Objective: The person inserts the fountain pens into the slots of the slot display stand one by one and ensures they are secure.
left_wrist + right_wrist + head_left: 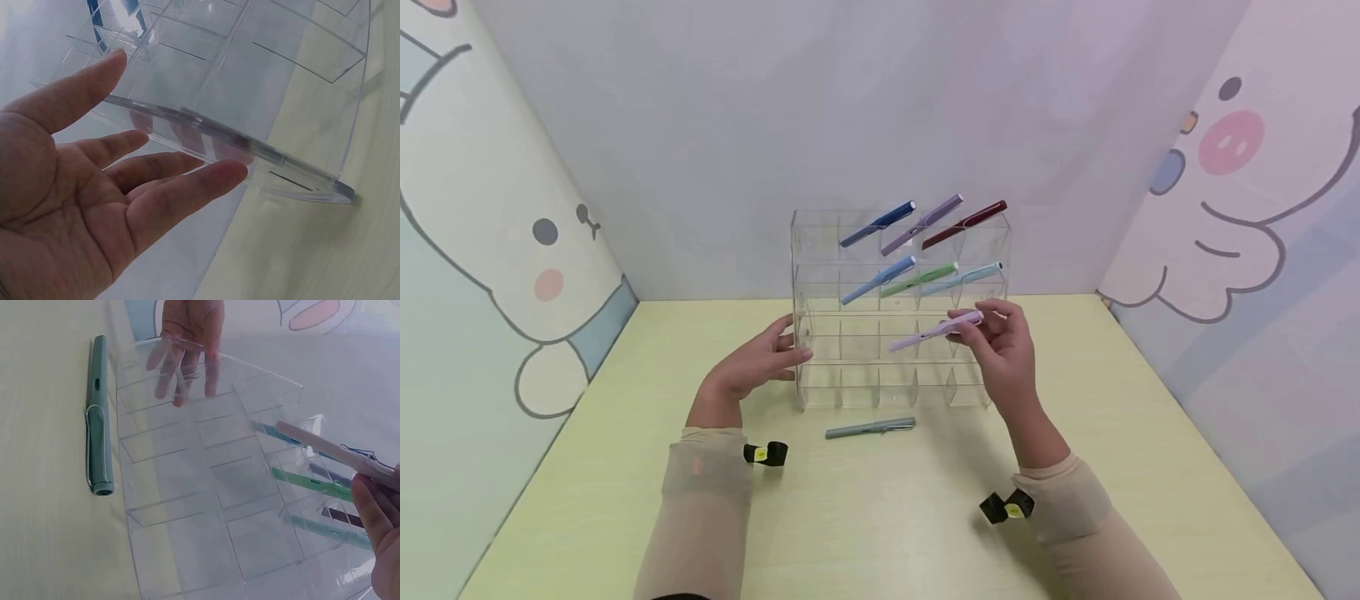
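Note:
My right hand (1009, 358) pinches a light purple pen (917, 339) by its clip end, the other end pointing left across the front of a clear acrylic rack (796, 275). At the rack's left side is my left hand (756, 362), fingers spread and nearly straight, thumb in front and the other fingers seen through the clear wall. In the left wrist view that hand's fingertips (232, 170) are right at the side panel (300, 164). A grey-green pen (870, 428) lies on the table before the rack.
The rack's top row holds a dark blue pen (880, 223), a purple pen (922, 225) and a dark red pen (966, 225). Below them lean a light blue pen (880, 280), a green pen (920, 279) and a pale blue pen (962, 279). A wall (715, 167) stands behind.

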Demonstrator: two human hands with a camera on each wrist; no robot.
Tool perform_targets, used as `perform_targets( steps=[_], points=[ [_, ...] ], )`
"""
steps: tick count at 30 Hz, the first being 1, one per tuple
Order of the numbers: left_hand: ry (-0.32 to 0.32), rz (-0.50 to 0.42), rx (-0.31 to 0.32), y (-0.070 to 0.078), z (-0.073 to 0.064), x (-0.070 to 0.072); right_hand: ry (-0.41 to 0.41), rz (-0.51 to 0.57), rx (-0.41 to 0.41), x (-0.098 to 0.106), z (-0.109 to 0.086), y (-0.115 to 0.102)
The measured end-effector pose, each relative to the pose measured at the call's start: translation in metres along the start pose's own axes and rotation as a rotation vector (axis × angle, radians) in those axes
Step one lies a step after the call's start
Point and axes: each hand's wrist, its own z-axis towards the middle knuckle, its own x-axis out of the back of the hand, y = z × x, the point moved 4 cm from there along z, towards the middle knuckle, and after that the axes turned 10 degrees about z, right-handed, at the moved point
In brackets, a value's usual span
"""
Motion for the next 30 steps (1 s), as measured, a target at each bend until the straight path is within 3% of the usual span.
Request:
perform_targets(
  steps=[7,16,24,30],
  points=[
    [0.003,-0.011,-0.019,0.002,0.002,0.001,0.065,0.010,0.071,-0.006,0.013,0.000],
    [-0.002,-0.006,-0.010,0.002,0.000,0.001,0.096,-0.145,0.048,-0.021,0.022,0.018],
    [-0.007,-0.010,-0.008,0.000,0.002,-0.001,0.055,-0.293,0.019,-0.031,0.021,0.028],
    [-0.004,-0.012,-0.016,0.000,0.003,0.001,0.027,-0.296,0.009,-0.037,0.018,0.032]
  ],
)
